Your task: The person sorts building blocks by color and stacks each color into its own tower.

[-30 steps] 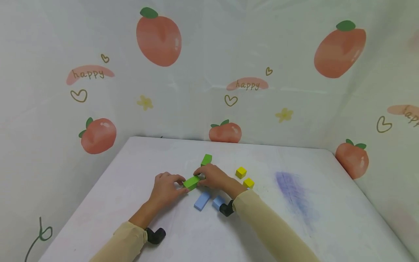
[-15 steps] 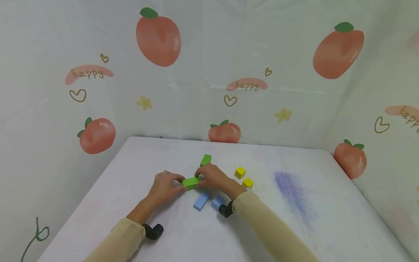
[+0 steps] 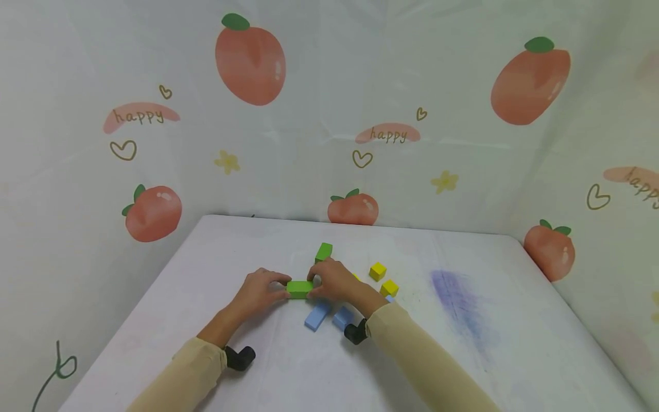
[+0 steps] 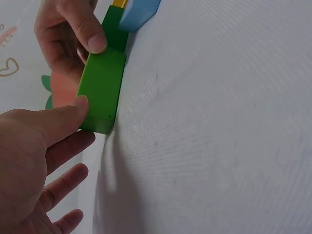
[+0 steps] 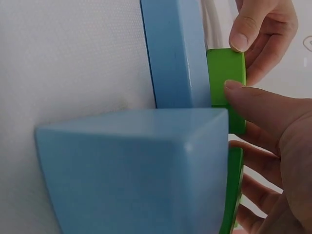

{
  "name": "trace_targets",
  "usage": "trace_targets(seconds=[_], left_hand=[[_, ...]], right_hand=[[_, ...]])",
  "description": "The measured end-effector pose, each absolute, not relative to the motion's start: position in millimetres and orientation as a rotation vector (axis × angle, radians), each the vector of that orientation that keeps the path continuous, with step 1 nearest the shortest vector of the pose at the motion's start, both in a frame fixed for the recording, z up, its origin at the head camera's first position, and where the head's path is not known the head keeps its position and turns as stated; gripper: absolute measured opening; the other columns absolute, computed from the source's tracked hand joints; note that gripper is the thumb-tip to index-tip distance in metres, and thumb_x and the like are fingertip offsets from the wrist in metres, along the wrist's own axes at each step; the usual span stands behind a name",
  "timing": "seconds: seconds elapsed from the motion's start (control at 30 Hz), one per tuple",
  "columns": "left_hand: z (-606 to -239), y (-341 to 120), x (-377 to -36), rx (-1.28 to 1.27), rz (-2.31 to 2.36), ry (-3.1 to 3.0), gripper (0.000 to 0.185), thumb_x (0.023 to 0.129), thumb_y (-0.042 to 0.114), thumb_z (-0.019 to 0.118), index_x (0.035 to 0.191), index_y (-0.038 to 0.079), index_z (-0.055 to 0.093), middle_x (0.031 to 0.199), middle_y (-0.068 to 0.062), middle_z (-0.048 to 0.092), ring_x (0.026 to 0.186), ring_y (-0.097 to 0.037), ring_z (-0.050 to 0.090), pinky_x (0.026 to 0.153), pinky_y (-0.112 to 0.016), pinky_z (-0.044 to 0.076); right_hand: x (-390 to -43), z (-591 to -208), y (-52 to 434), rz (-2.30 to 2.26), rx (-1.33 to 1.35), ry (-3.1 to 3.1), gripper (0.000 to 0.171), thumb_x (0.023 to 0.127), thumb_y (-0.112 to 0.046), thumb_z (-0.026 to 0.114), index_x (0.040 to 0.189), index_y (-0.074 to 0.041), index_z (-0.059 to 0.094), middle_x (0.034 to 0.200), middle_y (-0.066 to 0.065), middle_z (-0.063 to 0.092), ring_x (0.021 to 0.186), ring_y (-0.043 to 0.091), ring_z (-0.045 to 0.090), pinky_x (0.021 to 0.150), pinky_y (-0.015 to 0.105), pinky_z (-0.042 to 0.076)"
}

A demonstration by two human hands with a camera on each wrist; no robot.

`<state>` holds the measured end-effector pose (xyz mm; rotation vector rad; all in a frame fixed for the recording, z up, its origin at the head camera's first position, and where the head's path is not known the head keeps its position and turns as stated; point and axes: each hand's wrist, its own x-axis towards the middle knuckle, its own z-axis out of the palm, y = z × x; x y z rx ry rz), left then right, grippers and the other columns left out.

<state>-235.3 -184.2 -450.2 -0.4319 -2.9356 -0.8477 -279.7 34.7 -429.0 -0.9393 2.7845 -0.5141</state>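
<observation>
Aligning the green block (image 3: 298, 290), it seems; your left hand (image 3: 257, 294) and right hand (image 3: 334, 280) pinch its ends. Next likely needs even pressure.

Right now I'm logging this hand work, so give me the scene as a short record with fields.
Left hand: pinches the left end of the green block
Right hand: pinches that block's right end
Second green block: just beyond the right hand
Blue blocks: at least two, on the held block's near side
Yellow cubes: two plainly visible, right of the right hand
Surface: white tabletop
</observation>
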Motion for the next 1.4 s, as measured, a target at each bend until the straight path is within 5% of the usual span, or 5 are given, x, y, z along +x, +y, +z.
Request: trace_targets(seconds=[1.1, 1.4], left_hand=[[-451.6, -183.6, -244.0, -0.486, -1.015, -2.950, 0.035, 0.084, 0.019, 0.076, 0.118, 0.013, 0.070, 0.109, 0.002, 0.068, 0.111, -0.026, 0.056, 0.098, -0.049, 0.039], [-451.4, -184.2, -242.0, -0.476, -1.025, -2.964, 0.041, 0.085, 0.021, 0.076, 0.124, 0.013, 0.065, 0.110, 0.001, 0.067, 0.111, -0.026, 0.057, 0.098, -0.050, 0.040]], right_hand=[[-277.2, -427.6, 39.5, -0.524, -0.934, 2.819, 0.028, 0.080, -0.033, 0.081, 0.102, -0.018, 0.073, 0.098, -0.008, 0.064, 0.104, 0.018, 0.050, 0.092, 0.036, 0.043], [-275.5, -425.2, 42.5, -0.519, -0.917, 2.812, 0.041, 0.081, -0.037, 0.079, 0.117, -0.018, 0.069, 0.113, -0.005, 0.063, 0.109, 0.019, 0.049, 0.096, 0.037, 0.042]])
